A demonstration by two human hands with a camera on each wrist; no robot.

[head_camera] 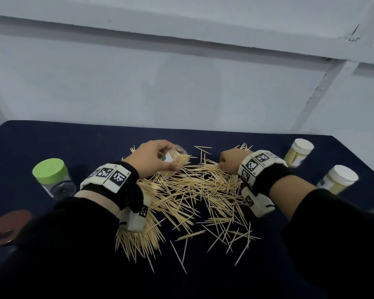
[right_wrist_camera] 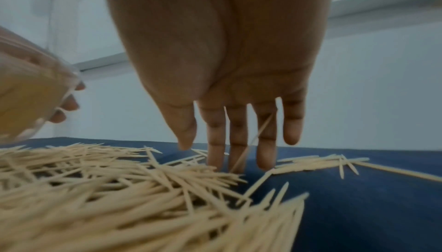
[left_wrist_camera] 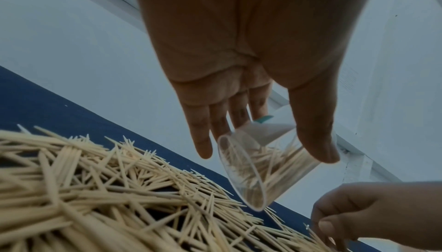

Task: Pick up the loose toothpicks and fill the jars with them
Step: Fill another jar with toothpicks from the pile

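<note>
A wide pile of loose toothpicks (head_camera: 192,190) (left_wrist_camera: 95,190) (right_wrist_camera: 119,199) covers the middle of the dark blue table (head_camera: 52,143). My left hand (head_camera: 156,160) (left_wrist_camera: 263,153) grips a clear lidless jar (head_camera: 175,156) (left_wrist_camera: 258,169), tilted on its side just above the pile's far edge, with toothpicks inside and poking from its mouth. My right hand (head_camera: 229,162) (right_wrist_camera: 212,156) (left_wrist_camera: 347,214) reaches down at the pile's far right. Its straight fingertips (right_wrist_camera: 239,165) touch the cloth among the toothpicks, the thumb apart. One toothpick stands between two fingers.
A clear jar with a green lid (head_camera: 52,178) stands at the left. Two white-lidded jars packed with toothpicks (head_camera: 298,155) (head_camera: 337,180) stand at the right edge. A brown round lid (head_camera: 9,225) lies near left. A pale wall rises behind the table.
</note>
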